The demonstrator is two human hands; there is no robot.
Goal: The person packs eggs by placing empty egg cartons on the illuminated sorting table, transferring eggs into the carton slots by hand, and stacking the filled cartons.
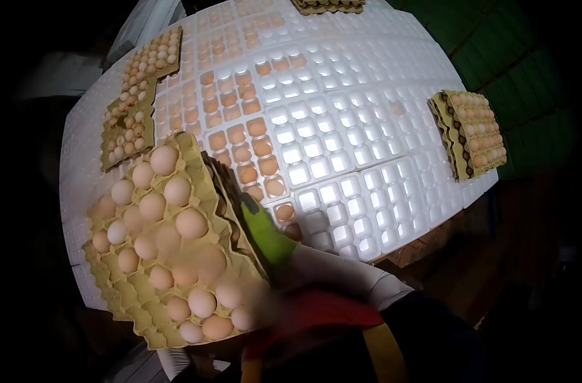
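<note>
A stack of pulp egg cartons (pixel 128 290) fills the lower left, tilted, with pale and brown eggs (pixel 192 223) in its top layer and bare cups along the lower left edge. Beside its right side is my right hand (pixel 265 233) in a green glove, close to brown eggs in the white tray; its fingers are partly hidden and blurred. My left hand is hidden behind or beneath the stack; only a pale sleeve (pixel 173 364) shows below it. Part of the top layer is smeared by motion.
White plastic trays (pixel 361 172) cover the table, with brown eggs (pixel 240 153) in the columns nearest the stack. More egg cartons (pixel 126 140) lie at the left, another stack (pixel 482 134) stands at the right edge, and one (pixel 329 6) is at the far edge.
</note>
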